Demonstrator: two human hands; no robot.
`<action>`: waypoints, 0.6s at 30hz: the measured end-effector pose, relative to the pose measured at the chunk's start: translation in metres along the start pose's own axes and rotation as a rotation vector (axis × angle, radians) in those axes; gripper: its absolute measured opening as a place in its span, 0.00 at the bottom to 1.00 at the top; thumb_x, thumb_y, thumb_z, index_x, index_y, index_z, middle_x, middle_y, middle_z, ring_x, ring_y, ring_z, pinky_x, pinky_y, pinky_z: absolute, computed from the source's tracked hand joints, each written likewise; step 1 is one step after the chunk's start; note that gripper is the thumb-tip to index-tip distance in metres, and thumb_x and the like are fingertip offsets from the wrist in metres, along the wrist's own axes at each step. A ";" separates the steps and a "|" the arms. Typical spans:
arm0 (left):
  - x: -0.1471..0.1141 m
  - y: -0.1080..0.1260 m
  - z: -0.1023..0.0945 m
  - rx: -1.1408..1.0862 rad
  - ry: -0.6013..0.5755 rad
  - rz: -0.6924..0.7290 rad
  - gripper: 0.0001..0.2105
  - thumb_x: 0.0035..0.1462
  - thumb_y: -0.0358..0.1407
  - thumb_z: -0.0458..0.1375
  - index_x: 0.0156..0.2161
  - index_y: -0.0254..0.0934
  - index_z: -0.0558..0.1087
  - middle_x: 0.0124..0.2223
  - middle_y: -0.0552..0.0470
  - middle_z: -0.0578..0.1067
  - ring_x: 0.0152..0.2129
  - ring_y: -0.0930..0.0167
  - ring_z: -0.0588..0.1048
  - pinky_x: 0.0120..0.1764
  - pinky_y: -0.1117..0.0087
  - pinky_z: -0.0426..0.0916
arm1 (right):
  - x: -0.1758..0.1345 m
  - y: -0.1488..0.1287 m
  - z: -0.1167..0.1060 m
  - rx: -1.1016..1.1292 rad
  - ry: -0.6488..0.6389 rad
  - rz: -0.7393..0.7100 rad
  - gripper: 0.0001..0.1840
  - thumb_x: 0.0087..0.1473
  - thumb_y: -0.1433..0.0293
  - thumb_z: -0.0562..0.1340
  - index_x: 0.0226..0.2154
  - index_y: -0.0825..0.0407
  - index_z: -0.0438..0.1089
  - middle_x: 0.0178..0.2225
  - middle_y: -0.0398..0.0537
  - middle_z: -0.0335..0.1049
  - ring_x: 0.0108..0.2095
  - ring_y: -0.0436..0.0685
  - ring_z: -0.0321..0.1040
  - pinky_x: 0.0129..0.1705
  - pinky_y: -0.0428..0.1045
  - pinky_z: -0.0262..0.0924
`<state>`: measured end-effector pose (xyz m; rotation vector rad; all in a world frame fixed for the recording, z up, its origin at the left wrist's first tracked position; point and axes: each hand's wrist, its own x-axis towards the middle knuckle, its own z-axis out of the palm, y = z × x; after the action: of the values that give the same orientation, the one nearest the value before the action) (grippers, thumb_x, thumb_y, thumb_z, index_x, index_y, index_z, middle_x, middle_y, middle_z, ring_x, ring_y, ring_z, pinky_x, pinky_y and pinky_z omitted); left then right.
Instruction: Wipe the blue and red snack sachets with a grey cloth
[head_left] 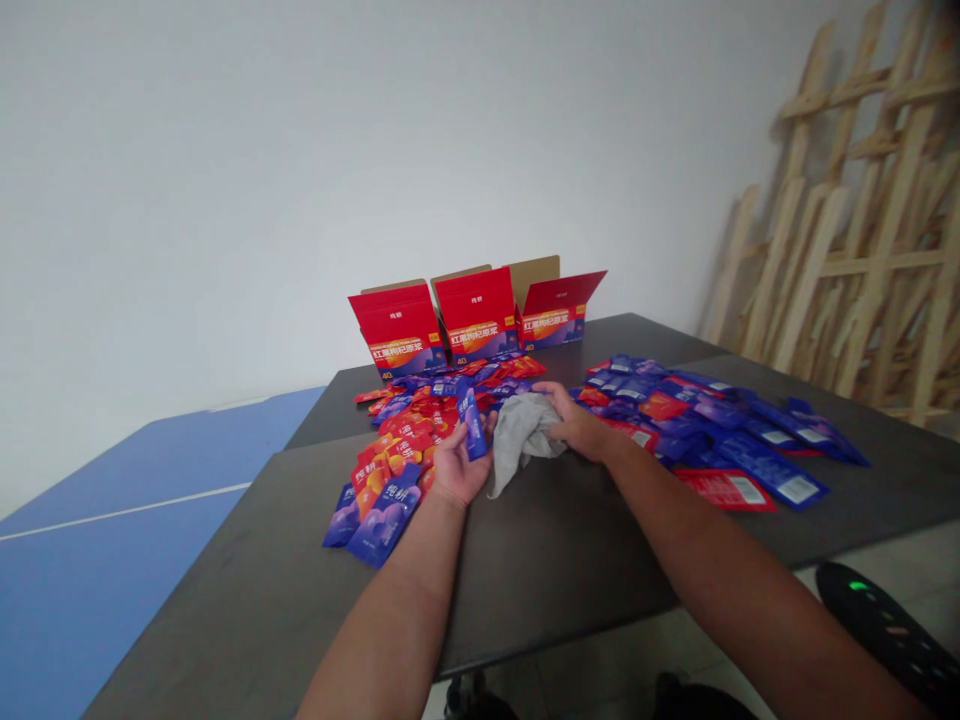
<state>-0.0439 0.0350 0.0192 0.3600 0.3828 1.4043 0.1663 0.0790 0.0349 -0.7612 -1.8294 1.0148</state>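
In my left hand [459, 470] is a blue sachet [472, 425], held upright with the fingers closed round its edge. My right hand [577, 425] grips a crumpled grey cloth [521, 435], which hangs between the two hands just beside the sachet. Left of my left hand lies a pile of red and orange sachets [405, 430], with two blue-purple sachets [386, 515] at its near end. To the right of my right hand spreads another heap of blue sachets [720, 415], mixed with red ones.
Three red cartons [476, 325] with raised lids stand at the back of the dark table [555, 570]. A blue table [165, 480] with a white line adjoins on the left. Wooden frames [862, 220] lean on the wall at right. A black device [885, 630] is at lower right.
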 end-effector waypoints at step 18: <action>-0.002 0.000 0.001 -0.014 -0.042 -0.003 0.10 0.56 0.30 0.54 0.42 0.35 0.74 0.41 0.46 0.78 0.48 0.63 0.73 0.56 0.53 0.61 | 0.003 -0.003 -0.007 -0.180 0.658 -0.268 0.14 0.44 0.68 0.61 0.37 0.51 0.68 0.37 0.48 0.69 0.39 0.58 0.67 0.44 0.54 0.63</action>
<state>-0.0434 0.0329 0.0201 0.3768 0.3393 1.3933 0.1713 0.0828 0.0404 -0.8092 -1.3989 0.3605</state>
